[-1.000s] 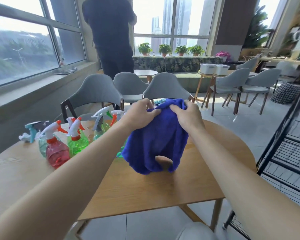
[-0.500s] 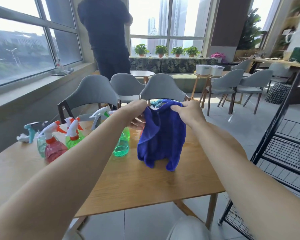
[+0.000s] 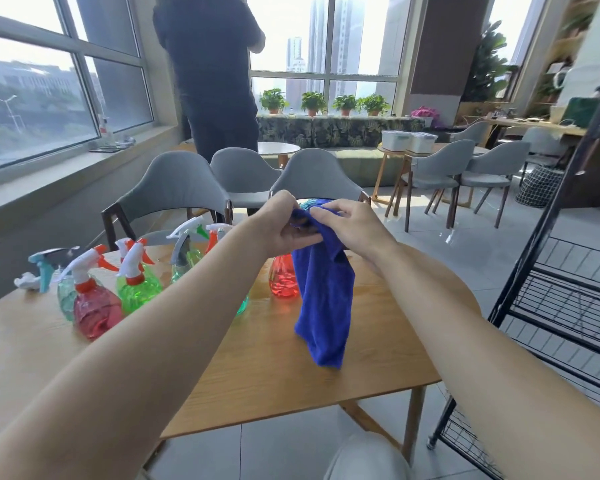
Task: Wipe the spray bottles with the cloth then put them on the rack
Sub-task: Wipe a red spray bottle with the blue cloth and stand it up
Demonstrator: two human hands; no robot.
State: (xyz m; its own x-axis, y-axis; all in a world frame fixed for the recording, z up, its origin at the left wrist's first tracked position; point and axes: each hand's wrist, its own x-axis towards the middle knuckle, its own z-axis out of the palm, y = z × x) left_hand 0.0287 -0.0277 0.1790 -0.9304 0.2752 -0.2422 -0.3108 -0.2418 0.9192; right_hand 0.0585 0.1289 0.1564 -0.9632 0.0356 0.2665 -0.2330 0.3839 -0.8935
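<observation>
In the head view, the blue cloth (image 3: 326, 299) is held up over the table (image 3: 257, 362) by its top edge, pinched by the left hand (image 3: 284, 228) and the right hand (image 3: 352, 228), which are set close together. The spray bottles (image 3: 137, 289) are grouped on the table's left, with a red bottle (image 3: 281, 280) just behind the cloth; the rack (image 3: 568, 296) stands at the right. The cloth should probably be bunched into one palm before a bottle is lifted, so neighbours are not toppled.

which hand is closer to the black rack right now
Right. The right hand pinches the blue cloth on the side facing the black rack; the left hand holds the cloth just beyond it, farther from the rack.
</observation>
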